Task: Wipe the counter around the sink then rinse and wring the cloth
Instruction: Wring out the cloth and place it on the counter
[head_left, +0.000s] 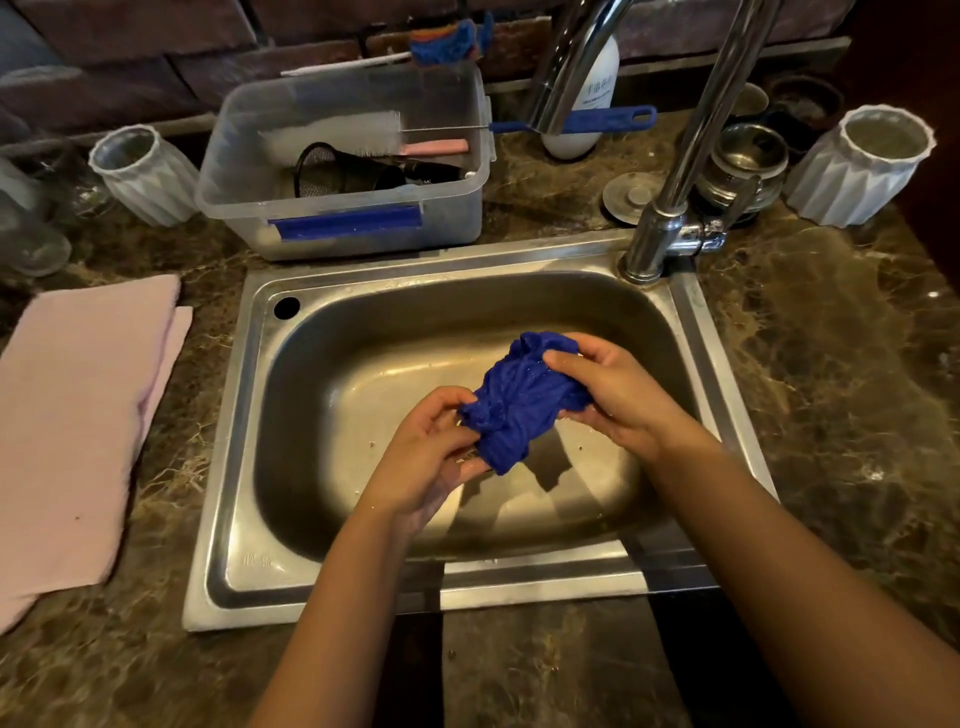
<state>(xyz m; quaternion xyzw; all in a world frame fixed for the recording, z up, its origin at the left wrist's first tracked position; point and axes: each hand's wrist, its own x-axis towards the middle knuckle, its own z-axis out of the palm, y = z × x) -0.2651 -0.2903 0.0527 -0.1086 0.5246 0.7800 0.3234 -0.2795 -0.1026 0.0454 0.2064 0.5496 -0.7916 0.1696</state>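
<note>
- Cloth (519, 400): blue, wet-looking and bunched into a twisted wad, held up over the basin of the steel sink (244, 415), clear of the sink floor.
- Left hand (431, 457) has its grip closed on the lower end of the wad, fingers curled round it, palm turned up.
- Right hand (608, 395) has its grip closed on the upper end, thumb pressed on top of the fabric.
- Both forearms reach in from the near edge, across the sink's front rim.
- Tap (675, 182) stands at the sink's far right corner; no water shows running from it.
- Pink towel (78, 426) lies folded flat on the marbled brown surface (831, 364), left of the sink.
- Clear plastic tub (343, 171) sits just behind the sink, with a bottle brush and a dark mesh strainer inside.
- White ribbed cup (145, 176) stands left of the tub.
- Another white ribbed vase (862, 166) stands far right.
</note>
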